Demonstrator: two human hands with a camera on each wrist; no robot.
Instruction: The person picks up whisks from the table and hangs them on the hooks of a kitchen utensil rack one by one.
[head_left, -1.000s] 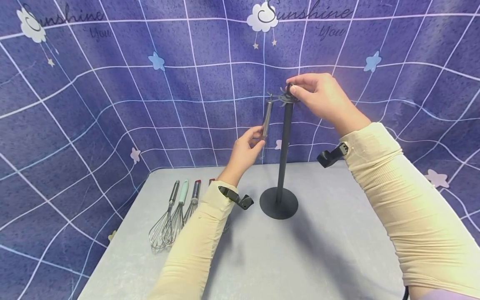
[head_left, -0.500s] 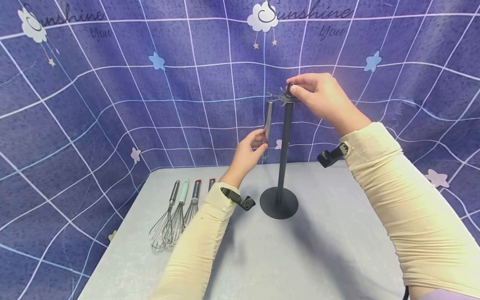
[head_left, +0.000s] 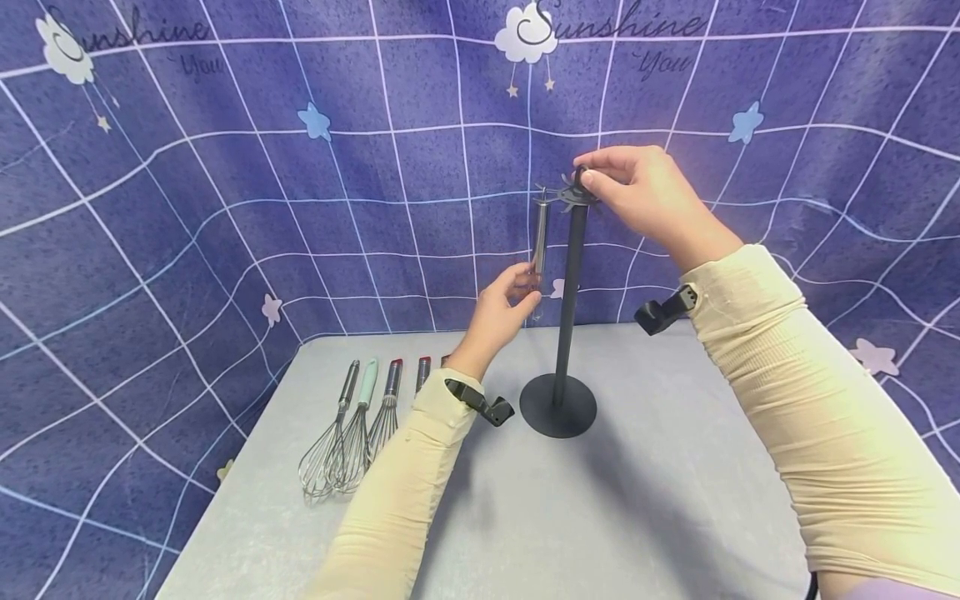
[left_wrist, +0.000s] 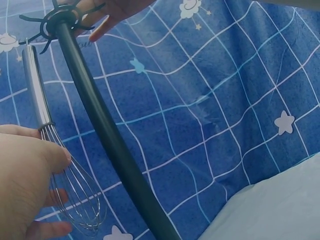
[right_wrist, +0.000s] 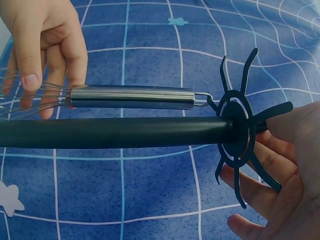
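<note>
A black stand with a round base and a tall pole (head_left: 570, 308) carries a ring of curved hooks (right_wrist: 232, 132) at its top. From one hook a wire whisk (head_left: 541, 237) hangs by the loop at its steel handle's end, nearly upright. My left hand (head_left: 504, 310) is at the whisk's wires just below the handle, thumb on one side and fingers on the other, as the left wrist view shows. With thumb and fingers my right hand (head_left: 637, 187) pinches the small loop above the hooks; the palm hides part of it in the head view.
Left of the stand, several whisks lie side by side on the grey table (head_left: 600, 517), among them one with a mint-green handle (head_left: 368, 383) and one with a red-tipped handle (head_left: 393, 379). My left forearm covers some. A blue gridded cloth (head_left: 405, 208) hangs close behind.
My left hand has shifted slightly right and down along the whisk, and the whisk's lower end has swung toward the pole, so it hangs straighter. The right hand and stand stay put.
</note>
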